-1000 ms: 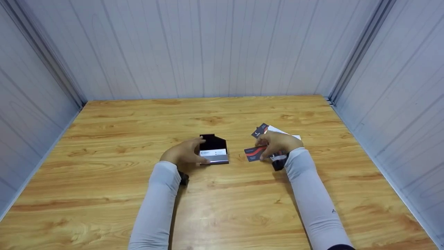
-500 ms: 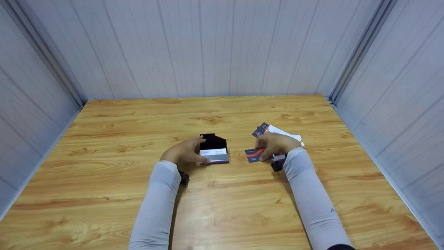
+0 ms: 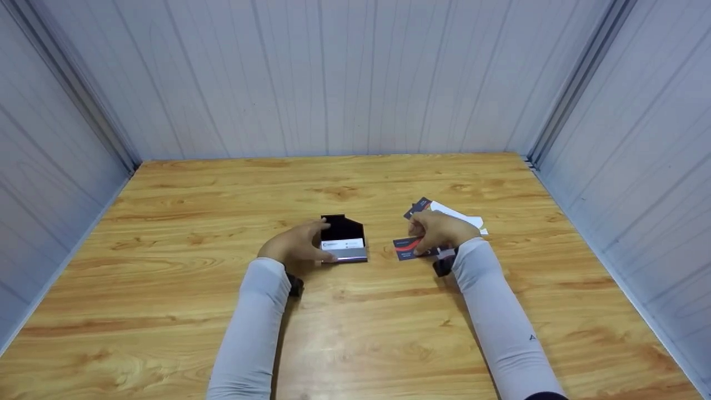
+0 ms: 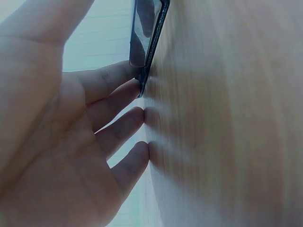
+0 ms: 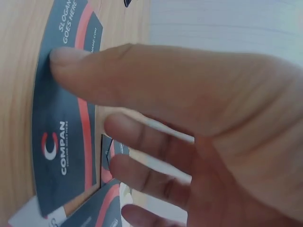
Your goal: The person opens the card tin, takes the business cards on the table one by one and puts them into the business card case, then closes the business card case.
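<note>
My left hand (image 3: pixel 291 243) holds the left side of an open card case (image 3: pixel 351 254), thumb at the front edge and fingertips by the raised black lid (image 3: pixel 344 229). White business cards (image 3: pixel 347 243) show inside the case. In the left wrist view, fingertips touch the case's (image 4: pixel 142 45) edge and the tabletop. My right hand (image 3: pixel 442 228) pinches a dark business card with a red stripe (image 3: pixel 404 250). The right wrist view has the thumb pressed on this slightly bowed card (image 5: pixel 47 109); the index finger is mostly hidden behind it.
Beyond my right hand lie more loose cards, a dark one (image 3: pixel 417 206) and white ones (image 3: pixel 455 214), overlapping. Part of this pile is hidden by the hand. The wooden tabletop (image 3: pixel 333 333) is bounded by pale panel walls (image 3: pixel 344 78) at the back and sides.
The right hand and its dark card have shifted very slightly, and a bit more of the white cards shows. My left hand and the case stay in place.
</note>
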{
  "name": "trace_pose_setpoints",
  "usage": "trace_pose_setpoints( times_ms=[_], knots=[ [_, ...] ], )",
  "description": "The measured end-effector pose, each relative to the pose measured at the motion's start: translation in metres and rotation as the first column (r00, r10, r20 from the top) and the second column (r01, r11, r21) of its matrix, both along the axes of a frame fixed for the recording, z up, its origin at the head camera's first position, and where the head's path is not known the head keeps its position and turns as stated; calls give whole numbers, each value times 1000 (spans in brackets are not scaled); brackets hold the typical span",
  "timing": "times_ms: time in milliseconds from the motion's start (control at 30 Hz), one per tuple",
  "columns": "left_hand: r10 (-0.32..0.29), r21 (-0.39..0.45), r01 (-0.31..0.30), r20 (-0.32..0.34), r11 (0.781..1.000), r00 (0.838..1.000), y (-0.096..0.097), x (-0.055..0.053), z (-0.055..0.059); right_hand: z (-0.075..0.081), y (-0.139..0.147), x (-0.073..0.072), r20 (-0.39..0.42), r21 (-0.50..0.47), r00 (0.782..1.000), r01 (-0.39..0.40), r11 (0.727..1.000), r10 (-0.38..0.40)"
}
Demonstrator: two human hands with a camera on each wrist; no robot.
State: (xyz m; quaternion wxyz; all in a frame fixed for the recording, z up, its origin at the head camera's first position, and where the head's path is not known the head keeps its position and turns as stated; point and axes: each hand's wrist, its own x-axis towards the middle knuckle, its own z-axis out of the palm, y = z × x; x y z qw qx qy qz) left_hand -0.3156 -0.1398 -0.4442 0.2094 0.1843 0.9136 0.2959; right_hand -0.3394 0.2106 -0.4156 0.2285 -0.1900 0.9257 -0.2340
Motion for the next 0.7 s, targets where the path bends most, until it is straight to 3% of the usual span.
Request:
trace_pose_setpoints(
  times_ms=[433, 700],
  knots=[
    [-5, 16, 5, -4, 1000, 1000, 0, 1, 1, -4, 6, -2, -7, 37, 1000, -21, 999, 22],
    [-10, 11, 10, -12, 1000, 1000, 1, 1, 0, -3, 7, 0, 26, 30, 1000, 5, 1000, -6]
  ],
)
